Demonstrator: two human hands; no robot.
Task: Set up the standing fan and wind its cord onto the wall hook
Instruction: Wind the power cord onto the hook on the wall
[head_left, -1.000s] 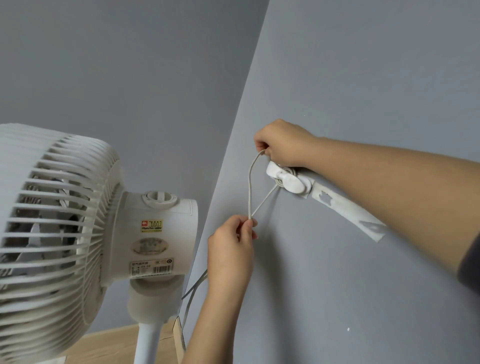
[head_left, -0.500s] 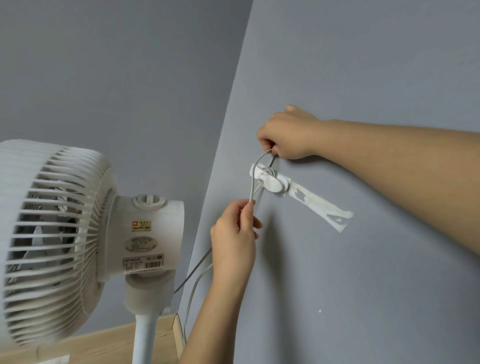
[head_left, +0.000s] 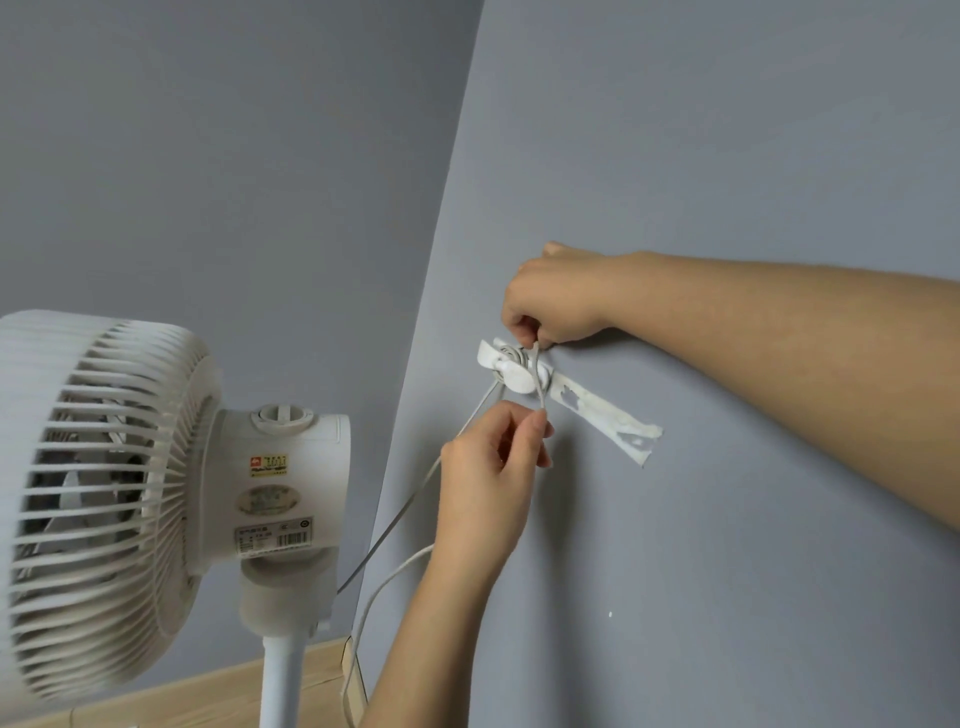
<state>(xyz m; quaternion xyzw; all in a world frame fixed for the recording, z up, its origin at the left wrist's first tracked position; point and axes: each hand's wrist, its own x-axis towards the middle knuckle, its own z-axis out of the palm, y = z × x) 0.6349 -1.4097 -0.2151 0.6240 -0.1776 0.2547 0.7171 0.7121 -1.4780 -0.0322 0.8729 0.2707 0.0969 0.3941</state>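
A white standing fan (head_left: 156, 493) stands at the left on its pole, close to the room corner. Its white cord (head_left: 410, 506) runs up from behind the fan to a white wall hook (head_left: 511, 369) on the grey wall, with a few turns wound around the hook. My right hand (head_left: 558, 299) sits just above the hook and pinches the cord there. My left hand (head_left: 493, 467) is just below the hook and pinches the same cord between thumb and fingers, so a short stretch crosses the hook between both hands.
A torn white adhesive strip (head_left: 608, 421) trails from the hook down to the right on the wall. A second run of cord (head_left: 374, 597) loops down toward the wooden skirting (head_left: 322, 675) at the corner.
The loop of cord between my hands has shortened and been drawn over the hook. My left hand has risen closer to the hook; my right hand has stayed just above it.
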